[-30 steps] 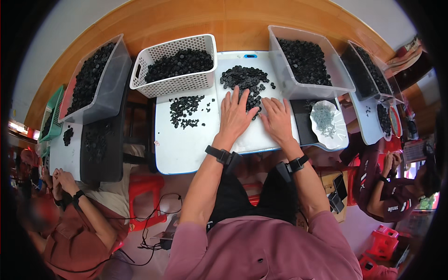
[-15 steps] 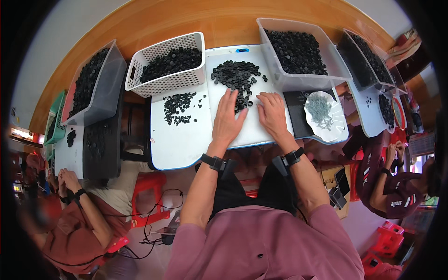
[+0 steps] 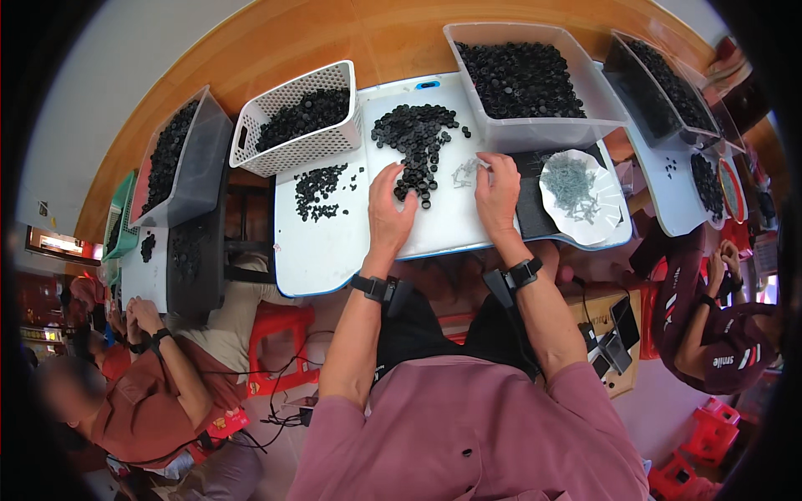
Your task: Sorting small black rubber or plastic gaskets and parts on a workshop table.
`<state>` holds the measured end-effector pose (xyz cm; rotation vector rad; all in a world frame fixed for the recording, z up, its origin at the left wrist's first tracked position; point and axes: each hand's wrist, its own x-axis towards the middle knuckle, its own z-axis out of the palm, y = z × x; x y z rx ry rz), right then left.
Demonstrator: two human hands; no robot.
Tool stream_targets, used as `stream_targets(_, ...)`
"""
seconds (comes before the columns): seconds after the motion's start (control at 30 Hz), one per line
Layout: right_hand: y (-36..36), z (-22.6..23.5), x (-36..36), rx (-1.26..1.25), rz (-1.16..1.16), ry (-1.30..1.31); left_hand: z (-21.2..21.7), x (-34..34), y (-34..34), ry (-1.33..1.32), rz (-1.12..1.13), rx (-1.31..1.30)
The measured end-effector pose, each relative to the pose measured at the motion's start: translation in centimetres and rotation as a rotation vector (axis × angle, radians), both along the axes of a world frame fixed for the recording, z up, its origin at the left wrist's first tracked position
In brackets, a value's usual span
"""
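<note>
Straddling the heap's narrow tail: left hand on it, right hand off it

Left hand (image 3: 390, 207): grip half-open, fingers curved, thumb spread, against the left side of the tail (image 3: 422, 171) of small black round pieces. Can't tell if anything is pinched.

Right hand (image 3: 499, 196): grip loosely open, thumb parted from fingers, just beside a thin patch of pale slender bits (image 3: 468, 174). Contact unclear.

Key relation: heap (image 3: 413, 125) is broad at the far end, narrowing toward the wearer. Long axis runs roughly away from the body. Its near end sits between the hands, just right of the left grip, so left is nearer. Pale patch lies between tail and right hand; right is nearer there.

Outward, on the white worktop (image 3: 326, 259): loose cluster of smaller black parts (image 3: 317, 190) left of the left hand. Right of the right hand, a scalloped white dish (image 3: 608, 196) of grey-green slivers, over a black mat (image 3: 528, 219). Behind: perforated white basket (image 3: 292, 160) at left, clear bin (image 3: 555, 134) at right, both loaded with black pieces.
</note>
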<state>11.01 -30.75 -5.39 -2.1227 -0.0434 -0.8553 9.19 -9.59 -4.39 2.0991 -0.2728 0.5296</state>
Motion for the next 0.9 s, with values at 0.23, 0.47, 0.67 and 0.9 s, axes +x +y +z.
stream_targets(0.23, -0.3, 0.4, -0.4, 0.314, 0.029, 0.061, -0.5, -2.1, -0.3, 0.067, 0.088, 0.006)
stream_targets(0.47, -0.8, 1.0, -1.7, 0.035, 0.234, 0.306, -0.2, -3.1, -1.0, -0.081, 0.053, 0.183)
stream_targets(0.67, -0.4, 0.1, -1.3, -0.207, 0.219, 0.223, -0.9, -2.8, -0.8, -0.056, 0.054, 0.163)
stream_targets(0.9, -0.2, 0.2, -1.4, -0.283, 0.216, 0.129, -0.6, -2.8, -0.9, -0.058, 0.023, 0.267)
